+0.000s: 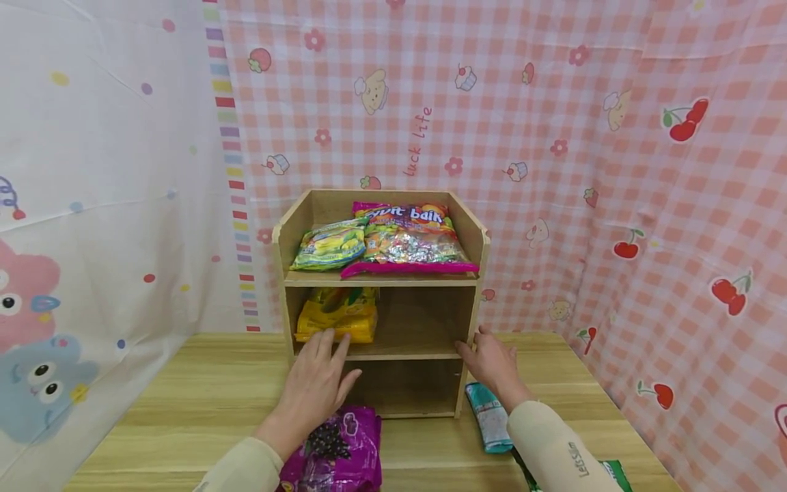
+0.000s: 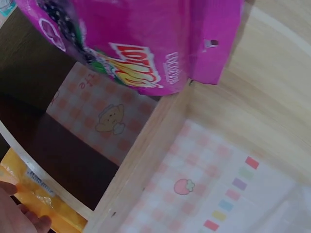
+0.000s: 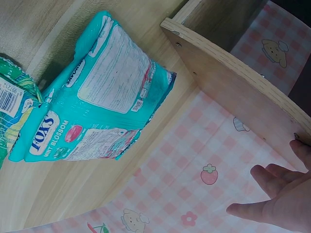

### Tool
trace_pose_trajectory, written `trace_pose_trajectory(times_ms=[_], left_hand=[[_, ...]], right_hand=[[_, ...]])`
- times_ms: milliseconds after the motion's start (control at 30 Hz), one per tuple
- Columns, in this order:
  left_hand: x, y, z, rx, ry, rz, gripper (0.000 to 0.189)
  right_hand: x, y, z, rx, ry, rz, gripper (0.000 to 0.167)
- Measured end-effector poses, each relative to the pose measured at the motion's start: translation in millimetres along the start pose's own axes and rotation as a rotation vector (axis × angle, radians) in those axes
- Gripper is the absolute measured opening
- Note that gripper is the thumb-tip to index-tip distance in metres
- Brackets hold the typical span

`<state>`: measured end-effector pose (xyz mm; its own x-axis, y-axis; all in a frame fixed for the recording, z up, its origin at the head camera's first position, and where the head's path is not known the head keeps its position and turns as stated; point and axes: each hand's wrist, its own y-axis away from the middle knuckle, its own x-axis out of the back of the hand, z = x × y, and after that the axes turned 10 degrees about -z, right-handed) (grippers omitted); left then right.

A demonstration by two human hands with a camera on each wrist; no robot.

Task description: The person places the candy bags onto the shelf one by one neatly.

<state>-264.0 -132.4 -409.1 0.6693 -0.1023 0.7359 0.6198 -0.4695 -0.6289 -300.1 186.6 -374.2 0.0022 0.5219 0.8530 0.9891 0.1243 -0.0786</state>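
Wooden shelf [image 1: 424, 321] standing, purple bag [image 1: 344, 444] lying before it, cut off below. Glossy yellow bag [image 1: 338, 316] sitting in shelf's middle tier, front partly hidden by left hand [image 1: 313, 379], touching with extended fingers. Right hand [image 1: 494, 362], spread, seemingly touching shelf's right edge.

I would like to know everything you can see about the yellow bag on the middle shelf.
The yellow bag looks like shiny, wrinkled plastic, with printed fruit and green leaves; the left wrist view shows what looks like a barcode. It looks plump, and no opening shows. It sits at the left end of the middle shelf, its lower edge towards the front. The left hand touches this edge with its fingers. Its back is hidden.
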Motion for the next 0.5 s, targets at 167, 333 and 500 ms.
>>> trace_pose_trajectory(times_ms=[167, 333, 500], left_hand=[[2.5, -3.0, 2.3, 0.03, -0.011, -0.081, 0.072], [4.9, -5.5, 4.8, 0.049, -0.058, -0.137, 0.085], [6.9, -5.5, 5.3, 0.061, -0.062, -0.166, 0.068]], right_hand=[[-0.1, 0.6, 1.0, 0.006, 0.009, 0.008, 0.056], [-0.1, 0.5, 1.7, 0.002, 0.014, 0.004, 0.056], [0.1, -0.2, 1.5, -0.001, 0.013, -0.002, 0.056]])
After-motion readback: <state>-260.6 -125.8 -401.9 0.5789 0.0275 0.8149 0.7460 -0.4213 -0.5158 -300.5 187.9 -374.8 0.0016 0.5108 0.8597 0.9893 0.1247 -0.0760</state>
